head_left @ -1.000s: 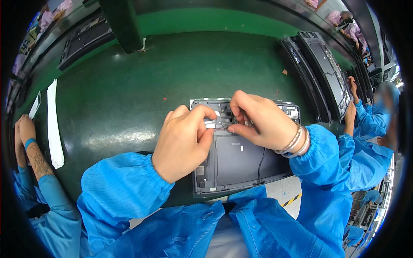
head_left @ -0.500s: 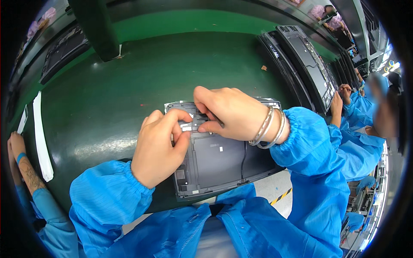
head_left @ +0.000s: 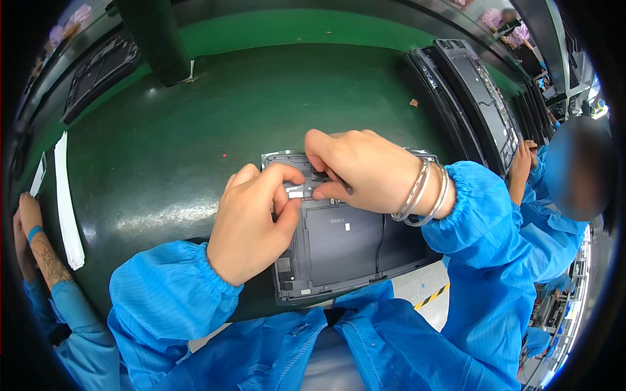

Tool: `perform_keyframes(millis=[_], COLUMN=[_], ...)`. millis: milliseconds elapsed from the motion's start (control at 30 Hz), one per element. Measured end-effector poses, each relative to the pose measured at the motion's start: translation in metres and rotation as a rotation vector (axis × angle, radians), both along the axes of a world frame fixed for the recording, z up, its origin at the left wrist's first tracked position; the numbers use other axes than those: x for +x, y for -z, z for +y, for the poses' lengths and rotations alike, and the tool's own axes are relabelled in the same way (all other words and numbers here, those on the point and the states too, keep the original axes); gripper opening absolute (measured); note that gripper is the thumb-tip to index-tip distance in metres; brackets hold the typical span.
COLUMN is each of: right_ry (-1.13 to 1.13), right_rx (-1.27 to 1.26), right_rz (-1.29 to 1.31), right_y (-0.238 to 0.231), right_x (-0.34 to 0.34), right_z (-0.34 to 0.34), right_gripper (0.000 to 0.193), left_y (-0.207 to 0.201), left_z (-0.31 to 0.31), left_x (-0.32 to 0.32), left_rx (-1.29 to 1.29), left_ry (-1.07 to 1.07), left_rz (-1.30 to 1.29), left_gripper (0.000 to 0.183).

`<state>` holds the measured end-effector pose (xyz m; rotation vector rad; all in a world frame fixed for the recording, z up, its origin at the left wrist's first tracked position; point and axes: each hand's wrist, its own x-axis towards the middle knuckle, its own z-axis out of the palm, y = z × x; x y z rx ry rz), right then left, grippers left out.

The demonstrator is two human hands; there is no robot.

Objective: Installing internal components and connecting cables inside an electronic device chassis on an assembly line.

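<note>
A dark grey device housing (head_left: 339, 241), shallow and rectangular, lies at the near edge of the green table, with a black cable (head_left: 381, 244) running down its inner face. My left hand (head_left: 251, 218) rests over its upper left part. The index finger and thumb are bent and apart, with a small white piece (head_left: 295, 193) on the housing between them. Across the upper middle, my right hand (head_left: 365, 166) is closed round a thin dark tool (head_left: 342, 185), mostly hidden by the fingers. Its tip cannot be made out.
More dark housings (head_left: 473, 98) lean together at the right, with a co-worker's hand (head_left: 521, 159) at them. A white strip (head_left: 67, 202) lies at the left, near another person's tattooed forearm (head_left: 47, 254). A dark post (head_left: 153, 45) rises at the back left.
The whole scene sits slightly further right in the picture. Both hands keep nearly the same pose over the housing. The co-worker at the right has moved their head.
</note>
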<state>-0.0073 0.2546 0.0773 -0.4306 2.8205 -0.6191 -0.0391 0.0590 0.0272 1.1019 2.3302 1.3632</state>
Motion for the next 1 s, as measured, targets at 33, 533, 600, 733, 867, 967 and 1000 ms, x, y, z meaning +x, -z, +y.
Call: perform_keyframes(millis=[33, 533, 600, 733, 867, 967, 1000], right_ry=[-0.005, 0.104, 0.186, 0.279, 0.353, 0.413, 0.433], right_rx=[-0.002, 0.031, -0.067, -0.228, -0.426, -0.591, -0.645], right_rz=[-0.001, 0.288, 0.288, 0.428, 0.302, 0.274, 0.254], right_y=[0.000, 0.016, 0.008, -0.001, 0.002, 0.020, 0.025], right_x=[0.000, 0.022, 0.035, 0.071, 0.102, 0.111, 0.111], right_z=[0.000, 0.006, 0.004, -0.006, -0.040, -0.066, -0.073], right_gripper=[0.036, 0.038, 0.032, 0.010, 0.006, 0.015, 0.015], left_y=[0.000, 0.002, 0.003, -0.002, -0.007, -0.011, -0.012], left_z=[-0.001, -0.002, -0.002, 0.003, 0.014, 0.029, 0.029], left_x=[0.000, -0.002, -0.002, -0.013, -0.047, -0.080, -0.085], left_rx=[-0.002, 0.010, -0.017, -0.090, -0.135, -0.405, -0.435], left_ry=[-0.005, 0.006, 0.013, -0.002, 0.133, 0.542, 0.593], left_rz=[-0.001, 0.081, 0.042, 0.208, 0.214, -0.053, -0.085], left_gripper=[0.021, 0.023, 0.026, 0.037, 0.060, 0.063, 0.063])
